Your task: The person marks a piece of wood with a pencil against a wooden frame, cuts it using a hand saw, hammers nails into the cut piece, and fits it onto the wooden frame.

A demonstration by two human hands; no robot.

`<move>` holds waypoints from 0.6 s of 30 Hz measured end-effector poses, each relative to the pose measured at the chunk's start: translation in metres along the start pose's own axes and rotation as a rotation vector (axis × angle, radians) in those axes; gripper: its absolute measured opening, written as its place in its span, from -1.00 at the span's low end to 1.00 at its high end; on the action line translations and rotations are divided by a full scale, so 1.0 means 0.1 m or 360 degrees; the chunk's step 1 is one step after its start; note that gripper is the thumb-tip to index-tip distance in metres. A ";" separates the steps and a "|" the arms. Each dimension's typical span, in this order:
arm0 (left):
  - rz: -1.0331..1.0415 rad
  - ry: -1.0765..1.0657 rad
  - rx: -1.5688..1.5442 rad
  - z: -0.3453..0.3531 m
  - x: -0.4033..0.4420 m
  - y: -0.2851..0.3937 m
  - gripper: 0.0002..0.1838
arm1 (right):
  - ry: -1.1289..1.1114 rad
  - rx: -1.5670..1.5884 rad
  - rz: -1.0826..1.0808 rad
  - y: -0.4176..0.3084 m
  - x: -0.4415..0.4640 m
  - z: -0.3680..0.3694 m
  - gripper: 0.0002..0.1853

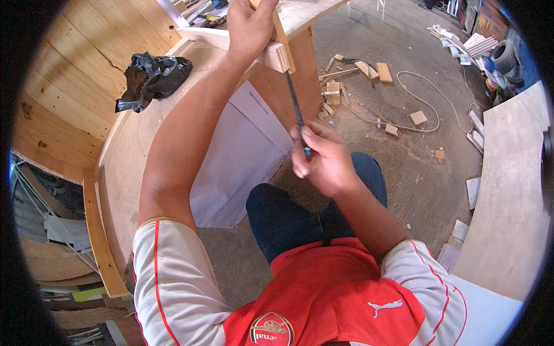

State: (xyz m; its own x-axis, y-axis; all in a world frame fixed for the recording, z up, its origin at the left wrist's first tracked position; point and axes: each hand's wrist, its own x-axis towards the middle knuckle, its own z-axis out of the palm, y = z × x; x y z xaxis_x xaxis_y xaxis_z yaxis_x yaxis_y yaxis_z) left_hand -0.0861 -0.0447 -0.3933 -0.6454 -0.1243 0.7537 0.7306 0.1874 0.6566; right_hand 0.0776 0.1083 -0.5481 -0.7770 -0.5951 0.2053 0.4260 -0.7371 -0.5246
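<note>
My left hand (250, 27) is closed round a narrow wooden strip (283, 40) at the top of the view, holding it against the end of a pale plywood board (273, 56). My right hand (324, 154), lower and nearer my knees, pinches a long, thin, dark file-like tool (295, 102) close to its light-blue end. The tool's far end meets the lower end of the strip beside the board. Its exact kind is hard to make out. My left forearm passes over the wooden bench frame (138, 130).
A crumpled black plastic bag (151, 78) lies on the frame at left. A white sheet (239, 155) hangs below it. Wood offcuts (384, 72) and a pale hose (430, 128) lie on the floor (398, 184). A large plywood sheet (502, 190) stands at right.
</note>
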 end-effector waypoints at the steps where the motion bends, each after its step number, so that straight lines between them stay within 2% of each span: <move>1: -0.0013 0.0008 0.0003 -0.01 0.00 -0.01 -0.69 | -0.0018 0.0019 0.0005 -0.03 -0.10 -0.03 -0.70; 2: 0.0035 -0.0010 0.0016 -0.02 0.01 -0.03 -0.68 | -0.0090 -0.0013 -0.0041 -0.01 -0.17 -0.06 -0.69; 5: 0.0114 -0.0032 0.0037 -0.04 0.03 -0.07 -0.66 | 0.0076 -0.0137 0.0274 0.09 -0.23 0.10 -0.74; 6: 0.0097 -0.0016 0.0034 -0.03 0.01 -0.06 -0.66 | 0.0048 -0.0148 0.0278 0.15 -0.16 0.12 -0.75; 13: 0.0054 -0.0003 0.0083 -0.04 0.01 -0.06 -0.68 | -0.0023 -0.0072 0.0111 0.14 0.34 0.05 -0.75; 18: 0.0055 -0.0052 0.0135 -0.09 0.06 -0.13 -0.71 | 0.0148 -0.0053 0.0042 -0.03 0.02 0.10 -0.71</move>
State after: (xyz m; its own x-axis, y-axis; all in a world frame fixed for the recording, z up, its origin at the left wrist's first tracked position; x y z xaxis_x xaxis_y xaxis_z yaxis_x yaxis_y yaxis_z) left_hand -0.0975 -0.0571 -0.3974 -0.6280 -0.0845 0.7736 0.7321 0.2729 0.6241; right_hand 0.0796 0.1060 -0.5375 -0.8058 -0.5811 0.1144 0.4325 -0.7093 -0.5566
